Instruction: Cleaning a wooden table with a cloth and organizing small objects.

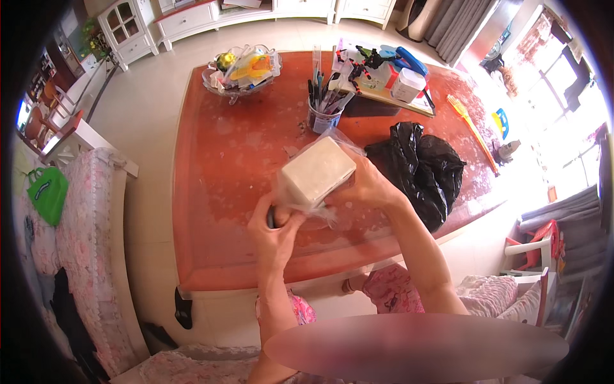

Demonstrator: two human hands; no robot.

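Note:
A cream-coloured rectangular box (319,170), loosely wrapped in clear plastic film (343,139), is held tilted above the red-brown table. My right hand (371,185) grips its right side, fingers reaching underneath. At the box's lower left, my left hand (276,230) curls around a small dark object (271,217), mostly hidden by the fingers. The thumb and fingertips of that hand lie against the loose film. Whether they pinch the film is hard to tell. Just right of my right hand lies a crumpled black plastic bag (422,168).
On the table (225,192) stand a glass bowl (242,77) of small packages, a cup (324,119) packed with pens, and a board (393,103) bearing a white bottle (407,85). An orange stick-like plastic item (472,132) lies at the right. A floral-covered sofa (81,206) stands left.

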